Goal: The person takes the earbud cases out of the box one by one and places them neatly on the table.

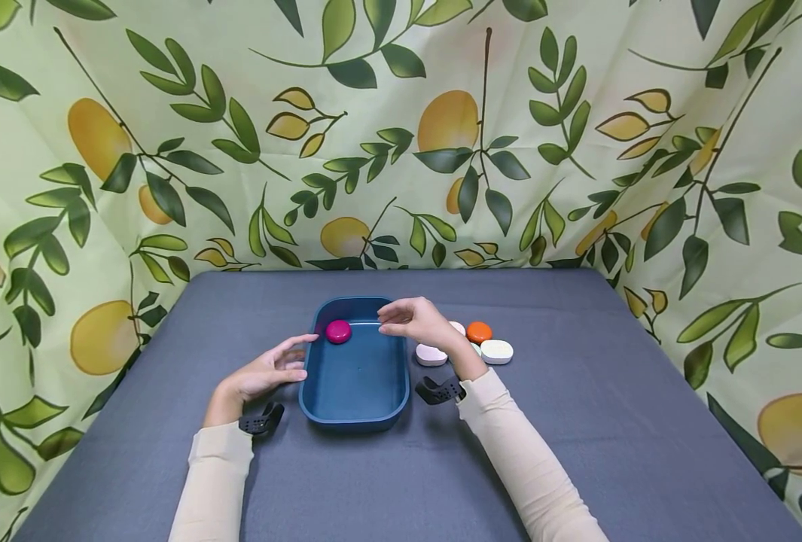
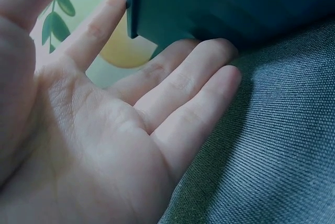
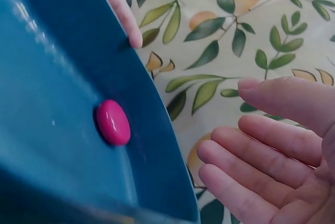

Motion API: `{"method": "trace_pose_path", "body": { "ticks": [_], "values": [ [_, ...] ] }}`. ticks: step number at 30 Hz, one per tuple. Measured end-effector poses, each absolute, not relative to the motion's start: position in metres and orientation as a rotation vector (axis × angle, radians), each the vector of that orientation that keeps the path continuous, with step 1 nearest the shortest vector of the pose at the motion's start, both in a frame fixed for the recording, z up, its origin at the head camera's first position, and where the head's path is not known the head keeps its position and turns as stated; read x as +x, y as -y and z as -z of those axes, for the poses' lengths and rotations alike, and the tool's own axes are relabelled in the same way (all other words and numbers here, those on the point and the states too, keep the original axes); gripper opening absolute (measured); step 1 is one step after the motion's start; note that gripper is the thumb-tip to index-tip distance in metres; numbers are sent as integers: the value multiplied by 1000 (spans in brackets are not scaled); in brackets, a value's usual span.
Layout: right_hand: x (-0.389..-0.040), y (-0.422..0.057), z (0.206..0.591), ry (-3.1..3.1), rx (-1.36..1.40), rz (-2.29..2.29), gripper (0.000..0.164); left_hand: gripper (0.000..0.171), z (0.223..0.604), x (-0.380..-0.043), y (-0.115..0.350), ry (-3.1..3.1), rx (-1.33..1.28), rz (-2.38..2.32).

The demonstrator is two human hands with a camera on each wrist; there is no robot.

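A blue rectangular bin [image 1: 356,376] stands on the table, with a glossy pink oval piece [image 1: 338,331] lying in its far left part. My left hand [image 1: 268,370] is at the bin's left wall; fingertips touch it, and the fingers are relaxed rather than wrapped round it. Over the bin's right rim hovers my right hand [image 1: 419,322], its fingers loosely bent. In the right wrist view that hand [image 3: 277,166] holds nothing and is apart from the bin [image 3: 157,130]. The left wrist view shows the left palm [image 2: 99,140] bare, beside the bin's dark wall [image 2: 220,4].
Right of the bin, partly behind my right wrist, lies a cluster of smooth pieces: an orange one [image 1: 479,332], a white one [image 1: 497,351], a pale one [image 1: 431,355] and others half hidden. A grey cloth covers the table [image 1: 346,489]. A leaf-patterned curtain [image 1: 373,150] hangs behind.
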State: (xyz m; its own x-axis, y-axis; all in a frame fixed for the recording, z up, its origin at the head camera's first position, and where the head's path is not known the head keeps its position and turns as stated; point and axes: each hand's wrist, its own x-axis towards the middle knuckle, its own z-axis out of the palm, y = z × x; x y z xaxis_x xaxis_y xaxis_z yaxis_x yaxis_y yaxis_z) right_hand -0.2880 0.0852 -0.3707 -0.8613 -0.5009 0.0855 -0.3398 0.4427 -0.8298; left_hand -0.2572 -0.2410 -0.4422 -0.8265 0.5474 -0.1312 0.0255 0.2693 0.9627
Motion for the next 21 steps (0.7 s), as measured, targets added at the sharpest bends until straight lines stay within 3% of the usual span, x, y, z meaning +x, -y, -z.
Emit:
{"method": "trace_pose_path", "body": {
  "ticks": [21],
  "values": [
    [-314,-12,388,-2499,-656,1335,40,75,442,-257,240,-2119,493,-1545]
  ]
}}
